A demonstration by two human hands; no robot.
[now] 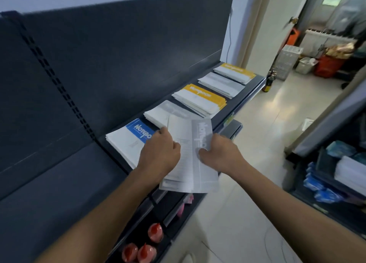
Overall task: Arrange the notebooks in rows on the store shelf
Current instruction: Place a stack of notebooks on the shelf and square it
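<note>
Red bottles cluster low down; a dark bottle and orange basket stand on the floor.

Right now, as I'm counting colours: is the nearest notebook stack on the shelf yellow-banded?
No, the nearest notebook stack bears a blue band, not a yellow one.

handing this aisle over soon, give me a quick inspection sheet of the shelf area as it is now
surface: dark shelf, five notebook stacks in one row along it.
job's things: blue stack, grey stack, yellow stack, pale stack, far yellow stack; grey notebook bundle held by the near stacks.
clutter: red bottles on the lower shelf.
hands: left hand and right hand both grip the bundle.
cables: thin cord hangs down the wall behind the shelf.
surroundings: tiled floor, dark bottle standing on it, red basket farther off.
</note>
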